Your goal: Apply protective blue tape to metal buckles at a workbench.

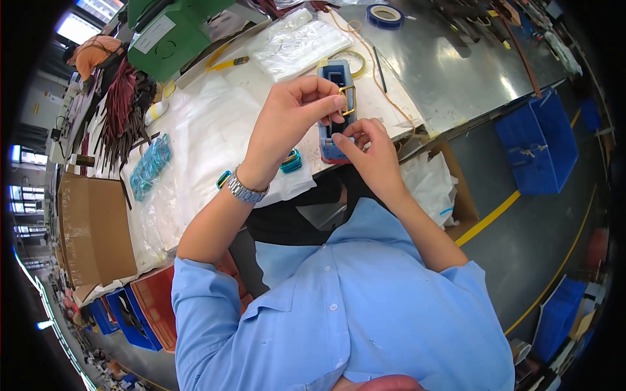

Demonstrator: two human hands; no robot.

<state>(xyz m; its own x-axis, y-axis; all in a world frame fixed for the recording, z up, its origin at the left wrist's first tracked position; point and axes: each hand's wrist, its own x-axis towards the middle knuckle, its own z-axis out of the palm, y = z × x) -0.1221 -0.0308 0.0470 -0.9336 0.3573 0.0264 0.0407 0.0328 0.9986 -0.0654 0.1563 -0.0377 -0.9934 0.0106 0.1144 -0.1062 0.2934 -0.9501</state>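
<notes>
My left hand point(295, 117), with a metal watch point(246, 188) on its wrist, pinches a gold-coloured rectangular buckle point(353, 98) between thumb and fingers. The buckle is held over a narrow blue-grey tray point(326, 144) with dark contents, at the table's near edge. Just right of and below the buckle, my right hand point(375, 155) is at the tray with thumb and fingertips drawn together. Whatever they grip is too small or hidden to name. Beneath my left wrist lie a teal-wrapped buckle-like piece point(291, 161) and a similar one point(223, 179).
A bag of teal pieces point(150, 168) lies left on white sheeting point(208, 124). Behind are a green machine point(176, 39), clear plastic bags point(300, 47) and blue tape point(385, 16). An open carton point(98, 228) stands left, a blue bin point(538, 143) right. Another person point(96, 55) bends far left.
</notes>
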